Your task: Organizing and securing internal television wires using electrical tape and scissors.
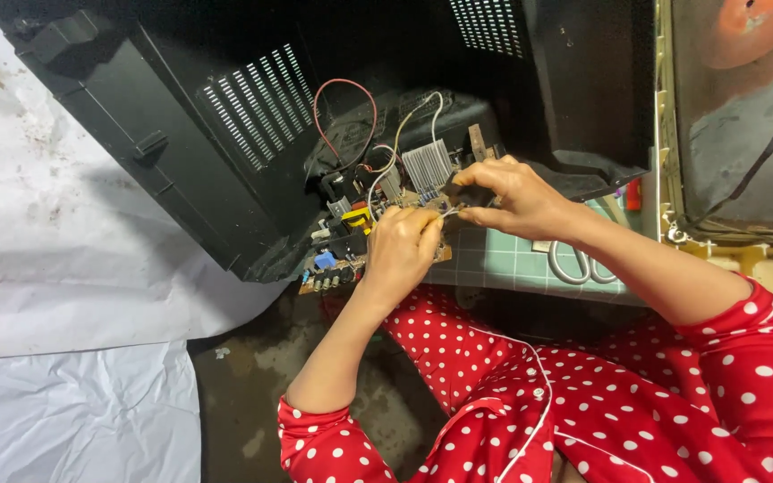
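Midway through working on the circuit board (364, 234) at the black casing (225, 116), the left hand (402, 252) grips its edge while the right hand (513, 197) pinches a thin wire (447, 212); next needs a careful pull, it seems.

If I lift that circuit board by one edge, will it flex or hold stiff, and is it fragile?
The circuit board probably stays stiff, being a flat rigid panel. It likely feels uneven in weight, since the finned heat sink sits at one end. Treat it as fragile: the thin wires are attached and could snag or tear loose.

Matt black plastic casing (181, 116); ribbed metal heatsink (427, 165); crumpled white sheet (55, 268)
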